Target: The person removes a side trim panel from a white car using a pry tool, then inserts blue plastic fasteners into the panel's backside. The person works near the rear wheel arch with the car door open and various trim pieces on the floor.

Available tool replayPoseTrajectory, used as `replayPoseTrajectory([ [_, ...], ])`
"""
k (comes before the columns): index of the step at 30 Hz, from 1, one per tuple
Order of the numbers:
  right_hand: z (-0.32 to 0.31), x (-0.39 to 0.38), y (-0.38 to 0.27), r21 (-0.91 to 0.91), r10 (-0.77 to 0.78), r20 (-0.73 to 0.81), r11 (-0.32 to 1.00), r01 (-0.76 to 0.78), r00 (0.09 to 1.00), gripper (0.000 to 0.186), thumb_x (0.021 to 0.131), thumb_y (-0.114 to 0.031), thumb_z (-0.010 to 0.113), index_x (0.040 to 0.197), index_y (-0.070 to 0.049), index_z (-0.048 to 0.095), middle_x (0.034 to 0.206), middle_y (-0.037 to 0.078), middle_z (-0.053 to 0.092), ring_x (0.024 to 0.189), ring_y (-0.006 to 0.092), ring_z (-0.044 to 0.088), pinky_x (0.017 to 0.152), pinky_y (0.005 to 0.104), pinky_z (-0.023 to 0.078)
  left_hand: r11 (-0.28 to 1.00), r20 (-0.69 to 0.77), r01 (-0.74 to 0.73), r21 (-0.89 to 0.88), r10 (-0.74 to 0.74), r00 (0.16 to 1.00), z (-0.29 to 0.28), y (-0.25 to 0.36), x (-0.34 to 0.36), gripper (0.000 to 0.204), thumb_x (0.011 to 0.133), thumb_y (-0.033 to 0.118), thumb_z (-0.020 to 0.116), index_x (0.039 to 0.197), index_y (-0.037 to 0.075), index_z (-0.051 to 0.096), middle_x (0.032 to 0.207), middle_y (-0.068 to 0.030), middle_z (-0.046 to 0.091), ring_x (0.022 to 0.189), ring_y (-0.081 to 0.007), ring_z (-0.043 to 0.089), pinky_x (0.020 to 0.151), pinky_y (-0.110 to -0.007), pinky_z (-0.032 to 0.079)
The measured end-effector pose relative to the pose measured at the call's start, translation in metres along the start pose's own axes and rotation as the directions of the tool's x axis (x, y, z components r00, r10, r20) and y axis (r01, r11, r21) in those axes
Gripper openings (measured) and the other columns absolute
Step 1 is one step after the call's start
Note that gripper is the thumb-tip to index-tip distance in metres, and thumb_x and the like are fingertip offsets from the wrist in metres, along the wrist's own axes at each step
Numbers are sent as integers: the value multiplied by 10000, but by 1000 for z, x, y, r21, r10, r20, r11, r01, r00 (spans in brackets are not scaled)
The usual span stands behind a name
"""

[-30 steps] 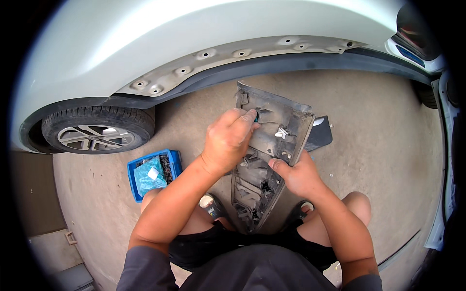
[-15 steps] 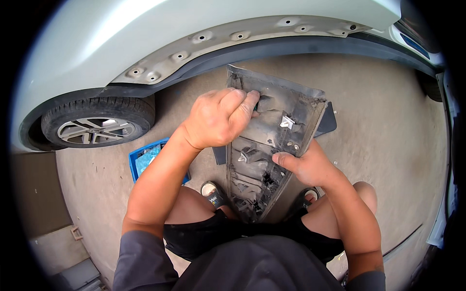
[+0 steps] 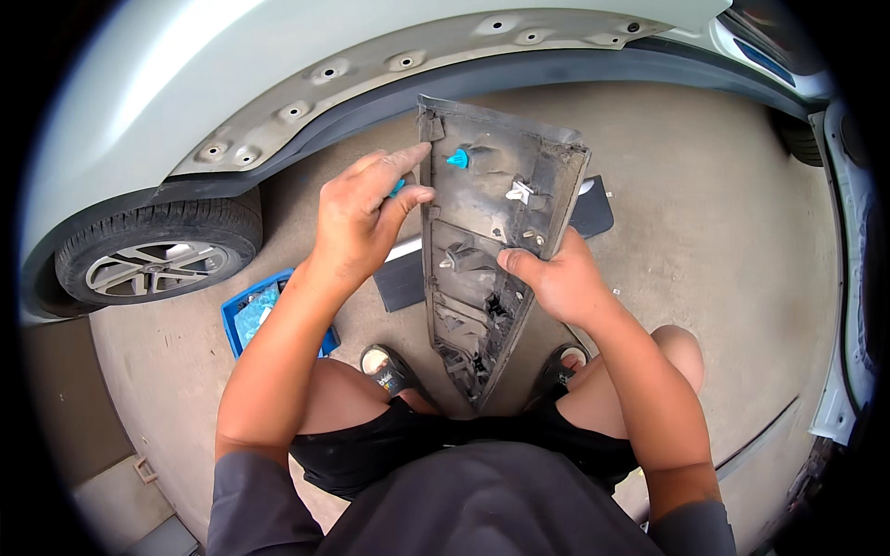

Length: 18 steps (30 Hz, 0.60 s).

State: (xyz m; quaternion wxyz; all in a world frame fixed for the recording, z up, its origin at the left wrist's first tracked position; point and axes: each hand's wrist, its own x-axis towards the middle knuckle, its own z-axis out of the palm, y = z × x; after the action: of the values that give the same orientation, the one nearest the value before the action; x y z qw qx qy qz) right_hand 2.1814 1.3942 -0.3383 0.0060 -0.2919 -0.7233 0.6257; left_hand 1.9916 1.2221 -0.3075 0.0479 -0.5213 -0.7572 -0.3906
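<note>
My right hand (image 3: 549, 278) grips the right edge of a dusty black plastic car trim panel (image 3: 470, 206), its thumb on the inner face. The panel's ribbed back, tapering toward me, is turned up. A turquoise clip (image 3: 457, 158) sits near its far end, and a white clip (image 3: 520, 192) stands to the right of that. At the panel's left edge my left hand (image 3: 363, 208) is closed, with a second turquoise clip (image 3: 397, 188) partly showing between its fingers.
A light-coloured car body (image 3: 139, 102) with a row of holes along its sill (image 3: 329, 72) curves across the far side. Its front-left wheel (image 3: 158, 250) is nearby. A blue bin (image 3: 232, 320) stands left of my legs. Dark flat pieces (image 3: 400, 285) lie beneath the panel.
My left hand has drawn back leftward off the panel's far part, uncovering the turquoise clip there. My right hand still grips the panel.
</note>
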Motion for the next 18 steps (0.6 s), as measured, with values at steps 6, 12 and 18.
replayPoseTrajectory([
  [6,-20,10,-10,-42,192,-247,977,-208,950,368,822,-218,699,1013,96,678,923,207,714,841,283,678,803,380,511,-103,726,760,-642,-403,558,17,21,-30,448,919,225,692,1223,-88,588,920,-93,635,658,-107,494,481,-231,361],
  [12,-15,9,-18,-15,170,-181,984,-176,969,342,834,-194,682,1027,88,678,854,162,706,773,236,644,740,372,501,72,842,888,-453,-291,453,47,35,-43,292,999,217,565,1140,-35,610,866,-81,643,641,-91,497,527,-244,400],
  [18,-18,2,-38,4,247,-149,969,-249,957,335,841,-201,672,1032,74,685,859,140,702,784,230,644,737,366,502,666,586,597,-447,-285,758,77,38,-63,168,885,36,710,1047,13,671,825,-51,666,718,-132,616,661,-296,504],
])
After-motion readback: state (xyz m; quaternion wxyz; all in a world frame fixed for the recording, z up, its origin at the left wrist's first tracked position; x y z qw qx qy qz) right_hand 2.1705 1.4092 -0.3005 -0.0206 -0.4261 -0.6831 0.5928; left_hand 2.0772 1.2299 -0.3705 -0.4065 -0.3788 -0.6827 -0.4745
